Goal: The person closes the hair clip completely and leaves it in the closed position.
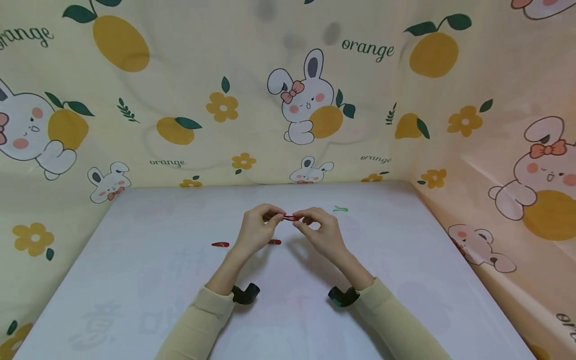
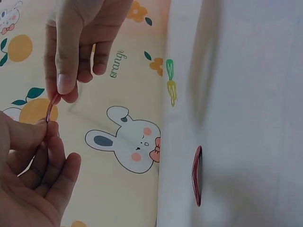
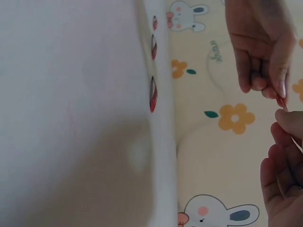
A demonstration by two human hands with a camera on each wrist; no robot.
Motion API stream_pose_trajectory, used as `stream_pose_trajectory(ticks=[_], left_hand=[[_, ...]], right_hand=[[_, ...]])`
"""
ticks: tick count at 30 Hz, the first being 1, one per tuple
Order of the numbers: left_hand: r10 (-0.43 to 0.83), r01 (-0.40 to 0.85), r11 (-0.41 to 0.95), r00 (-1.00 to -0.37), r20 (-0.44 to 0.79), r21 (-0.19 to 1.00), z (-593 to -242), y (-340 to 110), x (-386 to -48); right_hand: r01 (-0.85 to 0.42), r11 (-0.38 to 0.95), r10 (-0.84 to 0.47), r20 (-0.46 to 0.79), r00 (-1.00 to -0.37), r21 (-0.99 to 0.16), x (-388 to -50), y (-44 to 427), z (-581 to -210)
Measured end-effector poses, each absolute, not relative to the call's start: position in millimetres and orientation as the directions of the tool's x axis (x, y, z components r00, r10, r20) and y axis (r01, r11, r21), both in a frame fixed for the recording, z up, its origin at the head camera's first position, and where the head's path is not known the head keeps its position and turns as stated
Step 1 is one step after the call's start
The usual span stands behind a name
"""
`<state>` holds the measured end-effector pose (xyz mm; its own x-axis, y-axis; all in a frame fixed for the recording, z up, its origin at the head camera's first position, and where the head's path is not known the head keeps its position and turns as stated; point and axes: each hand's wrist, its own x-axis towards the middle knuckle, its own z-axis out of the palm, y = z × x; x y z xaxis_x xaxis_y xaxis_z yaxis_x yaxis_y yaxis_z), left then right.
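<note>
Both hands are raised over the table, fingertips almost meeting. A thin red hair clip (image 1: pixel 291 218) spans the gap between them; its arms look slightly parted in the head view. My left hand (image 1: pixel 257 229) pinches one end with thumb and fingers, while my right hand (image 1: pixel 322 231) pinches the other. Fingertips cover both ends of the clip. Below, another red hair clip (image 1: pixel 220 244) lies to the left, and a second (image 1: pixel 276 242) is partly hidden behind the left hand. The right wrist view shows three red clips in a row, the nearest clip (image 3: pixel 153 95) being largest.
Toward the back right of the white table (image 1: pixel 405 260) lie a green hair clip (image 2: pixel 170 69) and a yellow hair clip (image 2: pixel 172 92), end to end. A printed cloth (image 1: pixel 288 165) with rabbits and oranges rises behind the table and along its sides.
</note>
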<state>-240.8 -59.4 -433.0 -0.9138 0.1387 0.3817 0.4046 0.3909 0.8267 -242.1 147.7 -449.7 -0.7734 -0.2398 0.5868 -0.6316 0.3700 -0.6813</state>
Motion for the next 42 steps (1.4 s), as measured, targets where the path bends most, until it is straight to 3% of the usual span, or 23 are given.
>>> stream_pose_trajectory(ticks=[5,9,26,42], left_hand=[[0.145,0.39,0.39,-0.921,0.363,0.834,-432.4,-55.7,-239.7],[0.168,0.372,0.401,-0.928,0.332,0.837,-432.0,-54.1,-239.4],[0.355,0.447,0.516,-0.888,0.292,0.731,-437.0,-53.1,-243.6],[0.469,0.511,0.654,-0.852,0.231,0.558,-444.8,-50.7,-255.2]], right_hand=[[-0.721,0.392,-0.281,0.671,-0.686,-0.572,-245.7,151.7,-448.6],[-0.735,0.394,-0.295,0.682,-0.669,-0.551,-246.8,155.1,-448.1],[-0.6,0.484,-0.325,0.506,-0.799,-0.637,-249.9,170.8,-459.6],[-0.61,0.518,-0.436,0.429,-0.791,-0.599,-256.5,173.9,-466.3]])
